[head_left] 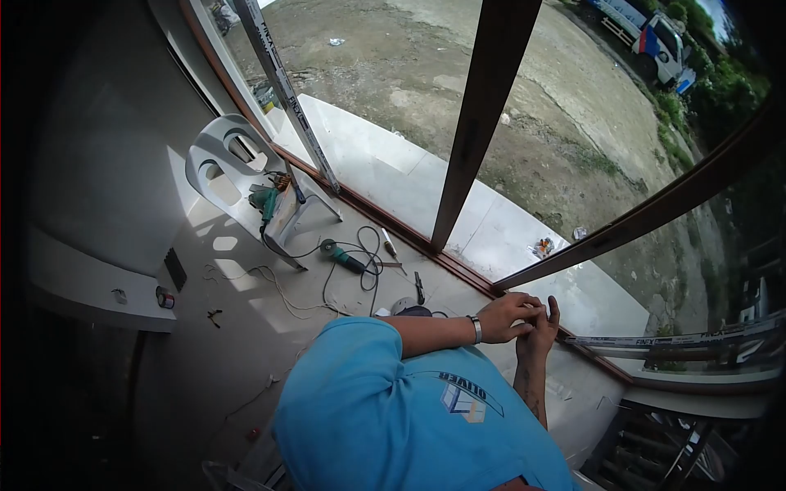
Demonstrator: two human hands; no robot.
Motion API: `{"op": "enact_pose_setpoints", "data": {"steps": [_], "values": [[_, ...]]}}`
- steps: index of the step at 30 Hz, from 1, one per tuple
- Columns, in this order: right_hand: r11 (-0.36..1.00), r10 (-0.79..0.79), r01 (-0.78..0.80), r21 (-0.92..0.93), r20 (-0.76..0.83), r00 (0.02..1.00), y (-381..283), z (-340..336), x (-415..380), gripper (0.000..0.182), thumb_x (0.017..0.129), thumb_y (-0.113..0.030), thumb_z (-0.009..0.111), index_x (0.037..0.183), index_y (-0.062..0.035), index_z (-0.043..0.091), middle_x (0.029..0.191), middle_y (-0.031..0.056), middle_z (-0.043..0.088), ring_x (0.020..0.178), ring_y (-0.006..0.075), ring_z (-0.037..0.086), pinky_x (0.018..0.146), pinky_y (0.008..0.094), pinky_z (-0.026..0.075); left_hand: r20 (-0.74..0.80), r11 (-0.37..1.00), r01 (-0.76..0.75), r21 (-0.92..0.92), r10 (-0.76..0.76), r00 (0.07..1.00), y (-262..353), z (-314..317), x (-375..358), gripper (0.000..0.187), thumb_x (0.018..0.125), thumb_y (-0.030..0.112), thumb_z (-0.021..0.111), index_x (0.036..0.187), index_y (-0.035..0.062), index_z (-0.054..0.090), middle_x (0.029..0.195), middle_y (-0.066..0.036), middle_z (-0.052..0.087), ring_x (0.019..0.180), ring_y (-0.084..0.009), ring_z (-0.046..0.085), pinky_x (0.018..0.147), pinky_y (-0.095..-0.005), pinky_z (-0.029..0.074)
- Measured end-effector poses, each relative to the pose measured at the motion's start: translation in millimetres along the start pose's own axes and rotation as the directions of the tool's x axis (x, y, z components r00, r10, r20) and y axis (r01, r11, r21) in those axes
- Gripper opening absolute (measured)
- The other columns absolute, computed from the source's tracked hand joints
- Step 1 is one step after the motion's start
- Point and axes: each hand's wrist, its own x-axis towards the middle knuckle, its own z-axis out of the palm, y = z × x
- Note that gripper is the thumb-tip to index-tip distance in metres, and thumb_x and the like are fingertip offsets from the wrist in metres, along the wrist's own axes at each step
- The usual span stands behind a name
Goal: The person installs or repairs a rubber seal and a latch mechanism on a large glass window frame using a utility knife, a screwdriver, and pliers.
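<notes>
My left hand (503, 317), with a metal band at the wrist, meets my right hand (538, 334) in front of my blue shirt. The left fingers are bent in against the right fingers and look closed. My right hand is partly curled, with one finger pointing up. Anything small between the fingertips is hidden. Both hands are close to the lower corner of a brown window frame (512, 283). On the floor beyond my left forearm are a green angle grinder (344, 257) with a coiled cord, a screwdriver (388, 243) and a black clamp-like tool (419, 288).
A white plastic chair (225, 196) at the left bears a green power tool (264, 200). Cords (282, 303) trail over the floor. A tape roll (164, 298) lies on a ledge. Beyond the brown frames are a pale tiled ledge (491, 225), dirt ground and a truck (655, 45).
</notes>
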Motion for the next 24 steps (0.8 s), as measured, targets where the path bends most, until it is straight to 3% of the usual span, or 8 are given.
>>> {"op": "enact_pose_setpoints", "data": {"steps": [3,4,8,15,17,19,22,24], "values": [[0.995,0.025,-0.047,-0.088,-0.241,0.970,19,-17,16,0.030,0.095,-0.026,0.056,0.118,-0.0066,0.052,0.076,0.0022,0.055,0.063,0.0118,0.055,0.053,0.0244,0.047,0.185,0.997,-0.071,-0.017,0.073,0.980,-17,-11,0,0.034,0.077,0.020,0.072,0.107,0.0076,0.064,0.123,-0.013,0.052,0.113,-0.0325,0.050,0.096,-0.0412,0.042],[0.976,0.063,-0.143,-0.167,-0.411,0.910,3,17,6,0.035,0.094,-0.044,0.055,0.094,-0.0096,0.058,0.057,-0.0020,0.044,0.042,0.0089,0.038,0.035,0.0249,0.029,0.250,0.998,-0.049,-0.041,0.058,0.967,-8,-21,-2,0.032,0.077,0.020,0.072,0.105,0.0071,0.065,0.120,-0.013,0.054,0.111,-0.0317,0.051,0.095,-0.0411,0.043],[0.980,0.166,-0.201,-0.003,-0.556,0.815,-5,30,-5,0.052,0.090,-0.060,0.048,0.063,-0.0164,0.040,0.043,-0.0037,0.031,0.032,0.0089,0.025,0.032,0.0243,0.018,0.420,0.996,0.084,-0.027,-0.065,0.905,-41,-43,-8,0.031,0.079,0.026,0.069,0.103,0.0066,0.066,0.111,-0.013,0.059,0.106,-0.0307,0.055,0.094,-0.0404,0.044],[0.982,0.060,-0.166,-0.091,-0.682,0.728,10,21,-19,0.051,0.091,-0.058,0.049,0.059,-0.0190,0.043,0.042,-0.0063,0.028,0.031,0.0089,0.023,0.032,0.0270,0.016,0.542,0.873,0.419,0.249,-0.484,0.687,-137,-109,-47,0.041,0.085,0.039,0.059,0.111,0.0077,0.065,0.108,-0.017,0.060,0.102,-0.0336,0.058,0.089,-0.0410,0.046],[0.976,0.116,-0.204,-0.070,-0.629,0.769,23,-1,-26,0.041,0.092,-0.052,0.051,0.072,-0.0166,0.049,0.047,-0.0045,0.037,0.036,0.0090,0.032,0.037,0.0253,0.022,0.523,0.807,0.490,0.329,-0.588,0.617,-161,-134,-63,0.043,0.085,0.041,0.059,0.112,0.0081,0.065,0.109,-0.017,0.061,0.102,-0.0337,0.059,0.090,-0.0410,0.046],[0.969,0.192,-0.240,-0.055,-0.441,0.877,47,-22,-24,0.021,0.092,-0.025,0.060,0.105,-0.0110,0.051,0.076,0.0037,0.055,0.057,0.0119,0.050,0.050,0.0252,0.041,0.484,0.721,0.560,0.409,-0.691,0.536,-184,-155,-81,0.046,0.084,0.043,0.059,0.113,0.0071,0.065,0.109,-0.018,0.063,0.102,-0.0338,0.060,0.090,-0.0407,0.047],[0.904,0.187,-0.365,-0.222,-0.564,0.804,64,-11,-38,0.047,0.083,0.000,0.062,0.123,-0.0075,0.038,0.099,0.0088,0.056,0.077,0.0168,0.056,0.067,0.0281,0.050,0.409,0.645,0.644,0.411,-0.762,0.503,-242,-169,-124,0.047,0.083,0.042,0.061,0.108,0.0034,0.066,0.105,-0.019,0.067,0.099,-0.0334,0.063,0.088,-0.0394,0.049],[0.929,0.249,-0.362,-0.080,-0.589,0.769,73,-22,-44,0.047,0.077,0.009,0.062,0.118,-0.0042,0.044,0.097,0.0103,0.058,0.073,0.0185,0.058,0.067,0.0300,0.053,0.382,0.570,0.715,0.404,-0.816,0.435,-262,-185,-137,0.047,0.081,0.041,0.062,0.108,0.0041,0.067,0.104,-0.018,0.067,0.098,-0.0328,0.064,0.090,-0.0393,0.049]]}}
